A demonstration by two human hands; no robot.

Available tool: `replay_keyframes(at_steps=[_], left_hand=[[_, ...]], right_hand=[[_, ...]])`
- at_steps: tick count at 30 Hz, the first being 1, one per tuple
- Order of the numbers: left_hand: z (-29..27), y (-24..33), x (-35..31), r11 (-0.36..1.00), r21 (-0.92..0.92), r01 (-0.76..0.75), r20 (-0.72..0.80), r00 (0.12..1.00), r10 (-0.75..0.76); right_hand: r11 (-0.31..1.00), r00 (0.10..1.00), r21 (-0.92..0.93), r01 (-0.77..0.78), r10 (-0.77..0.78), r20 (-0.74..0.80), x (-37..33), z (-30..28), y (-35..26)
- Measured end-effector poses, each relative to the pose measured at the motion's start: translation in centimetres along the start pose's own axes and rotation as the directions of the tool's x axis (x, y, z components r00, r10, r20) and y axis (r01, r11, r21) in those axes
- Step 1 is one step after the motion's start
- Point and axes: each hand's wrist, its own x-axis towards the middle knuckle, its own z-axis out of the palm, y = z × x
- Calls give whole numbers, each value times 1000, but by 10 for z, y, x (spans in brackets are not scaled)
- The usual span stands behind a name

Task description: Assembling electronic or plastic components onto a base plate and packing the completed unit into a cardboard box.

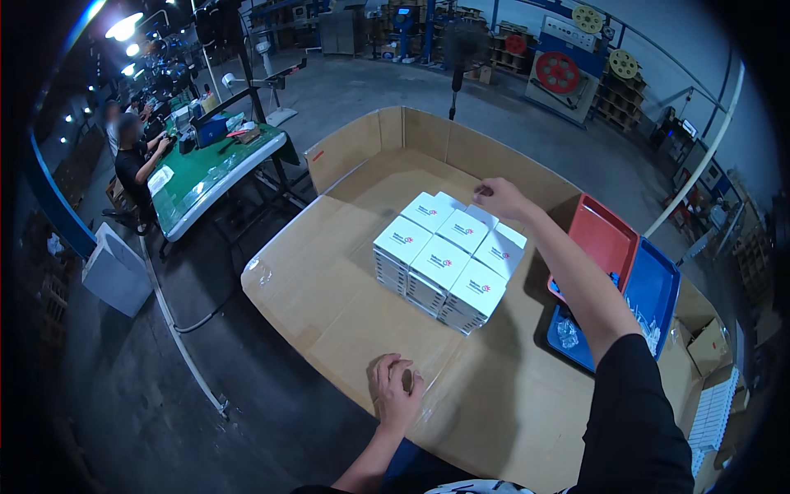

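Observation:
Small white boxes (439, 260) with a printed mark on top stand in stacked columns, packed side by side on the brown cardboard-covered table (325, 280). At the far right corner of the stack is my right hand (500, 198), fingers curled together just above a back-row box (482, 216). Whatever its fingertips may hold is hidden. Nearer to me, my left hand (398, 392) hovers by the table's front edge, apart from the boxes. Its fingers are loosely bent, with a gap to the thumb and nothing between them.
Right of the stack, a red tray (603, 235) overlaps a blue tray (658, 276) holding clear plastic bits. Cardboard walls (477, 148) border the table's far side. People sit at a green table (193, 185) on the left. A white bin (117, 270) stands on the floor.

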Motion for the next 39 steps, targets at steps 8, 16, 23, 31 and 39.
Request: replay_keyframes(at_steps=[8,16,23,31,39], left_hand=[[1,0,9,998,-44,35,-7,999,-35],[-2,-3,7,998,-42,52,4,999,-52],[-1,-1,7,999,-26,28,-5,1000,-28],[2,2,5,1000,-25,8,-10,1000,-8],[7,-3,-2,999,19,-42,12,999,42]], right_hand=[[981,974,-196,-4,48,221,71,49,7],[980,947,-181,-83,135,292,84,50,14],[994,970,71,82,-63,-235,75,33,17],[760,771,478,441,-48,-635,-23,-22,-62],[561,782,686,463,106,-614,-205,-53,-73]])
